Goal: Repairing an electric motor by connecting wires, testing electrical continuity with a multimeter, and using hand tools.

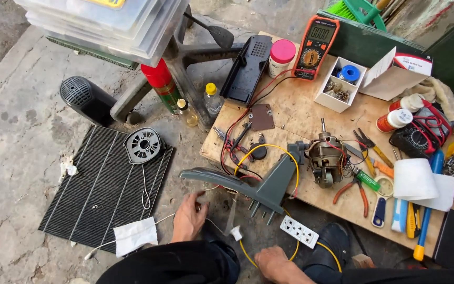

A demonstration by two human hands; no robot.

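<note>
My left hand (189, 215) reaches down toward the floor below a grey plastic fan housing (253, 185), fingers curled near a thin white wire; I cannot tell whether it grips the wire. My right hand (275, 263) rests low near a yellow cable (248, 255) and a white power strip (299, 231); what it holds is not clear. A small electric motor (324, 156) with coloured leads sits on the wooden board (290, 110) just beyond the housing.
An orange multimeter (313, 46), black casing (246, 68), white parts box (340, 84), pliers, screwdrivers and a paper roll (413, 179) crowd the board. A ribbed black grille (103, 186), round fan part (143, 144), spray can (161, 84) and small bottles lie on the concrete floor.
</note>
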